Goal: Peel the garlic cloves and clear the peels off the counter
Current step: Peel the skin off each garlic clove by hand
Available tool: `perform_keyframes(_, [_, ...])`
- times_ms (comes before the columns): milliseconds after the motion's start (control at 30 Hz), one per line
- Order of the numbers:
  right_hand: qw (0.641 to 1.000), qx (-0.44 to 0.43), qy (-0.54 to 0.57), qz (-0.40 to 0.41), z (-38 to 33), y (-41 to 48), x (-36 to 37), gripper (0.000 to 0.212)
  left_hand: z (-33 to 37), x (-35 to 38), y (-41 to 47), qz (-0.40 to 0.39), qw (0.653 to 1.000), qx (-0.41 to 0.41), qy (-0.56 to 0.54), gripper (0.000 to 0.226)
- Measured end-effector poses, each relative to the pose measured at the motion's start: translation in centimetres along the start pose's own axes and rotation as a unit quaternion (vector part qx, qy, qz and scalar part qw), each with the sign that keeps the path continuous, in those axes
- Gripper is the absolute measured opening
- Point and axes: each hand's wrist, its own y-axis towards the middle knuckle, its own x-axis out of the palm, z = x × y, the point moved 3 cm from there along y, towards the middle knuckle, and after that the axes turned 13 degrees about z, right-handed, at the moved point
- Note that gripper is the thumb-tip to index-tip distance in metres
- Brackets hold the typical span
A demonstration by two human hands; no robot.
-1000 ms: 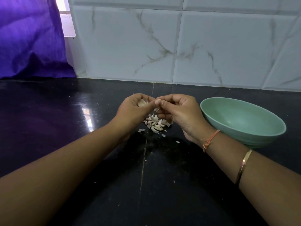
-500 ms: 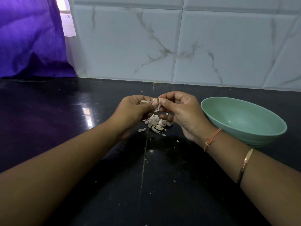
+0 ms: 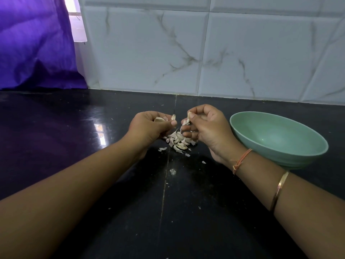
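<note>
Hands drawn apart, left hand (image 3: 149,126) fingers clamped on pale garlic clove (image 3: 159,119), right hand (image 3: 209,128) fingers pinching papery peel (image 3: 188,118)

One green bowl (image 3: 280,146), one heap of garlic peels (image 3: 177,142) (several loose flakes (image 3: 162,148) around it), one bangle (image 3: 279,191), one thread wristband (image 3: 241,160)

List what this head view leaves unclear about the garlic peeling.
1. Head view: how much skin remains on the pale garlic clove. The grip of the left hand covers most of it.
2. Head view: whether the whitish pile of papery peels on the black stone counter hides whole cloves. The pieces are too small, and the right hand overlaps it.
3. Head view: the near floor of the mint-green round bowl. Its own near wall hides it.
</note>
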Motion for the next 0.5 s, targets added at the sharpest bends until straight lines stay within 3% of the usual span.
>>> perform_keyframes(300, [0.988,-0.071,-0.135,-0.004,0.37,0.2,-0.26,0.015,-0.46,0.32,0.37,-0.022,0.999,-0.014,0.021,0.031])
perform_keyframes(500, [0.971,-0.137,-0.196,0.016,0.22,0.21,-0.25,0.011,0.11,0.38,0.17,0.006,0.999,-0.009,-0.031,0.018])
